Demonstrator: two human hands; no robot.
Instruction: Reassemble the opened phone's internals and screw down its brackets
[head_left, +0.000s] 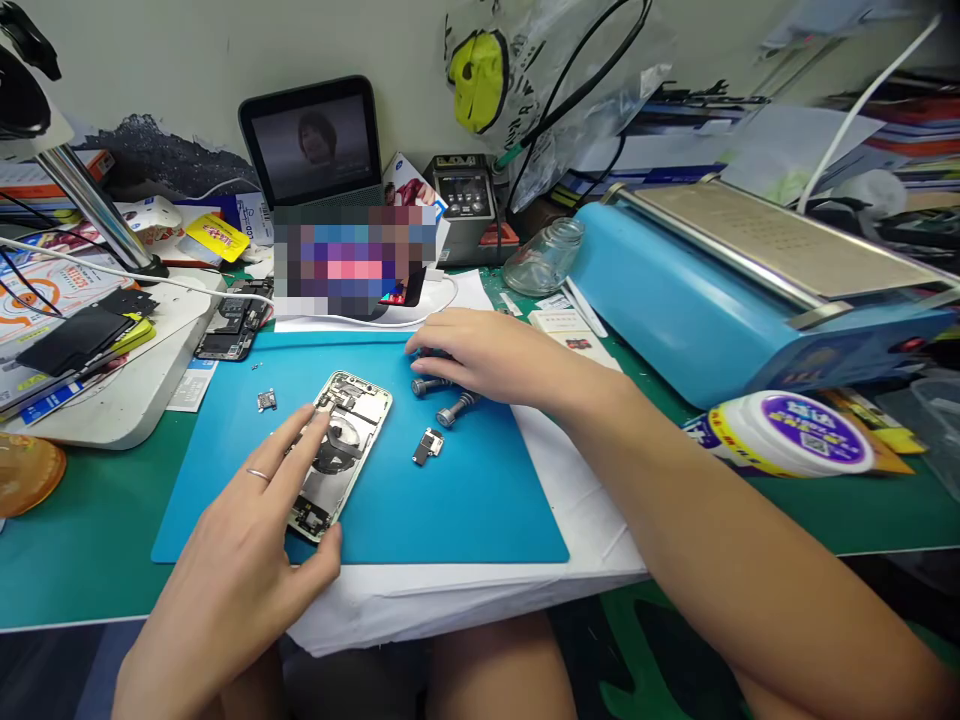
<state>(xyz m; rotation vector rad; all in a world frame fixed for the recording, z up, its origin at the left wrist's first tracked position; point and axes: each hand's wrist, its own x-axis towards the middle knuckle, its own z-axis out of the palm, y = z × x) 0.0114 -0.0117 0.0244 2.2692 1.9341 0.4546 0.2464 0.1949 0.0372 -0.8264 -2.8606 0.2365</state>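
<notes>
An opened phone body (352,425) with its insides exposed lies on a blue work mat (450,500). My left hand (247,545) steadies it, thumb at the lower edge and a ringed finger stretched over its middle. My right hand (487,360) lies palm down at the mat's far edge, its fingers curled over the handles of small screwdrivers (450,400). I cannot make out a firm grip on them. A small loose part (428,445) lies between the phone and the screwdrivers. Another small part (266,401) sits to the phone's left.
A blue heating machine (720,300) fills the right side, with a white round tub (795,435) in front of it. A glass jar (544,258), a small screen (315,140) and a soldering station (465,200) stand behind. A white base (112,390) with phone parts sits left.
</notes>
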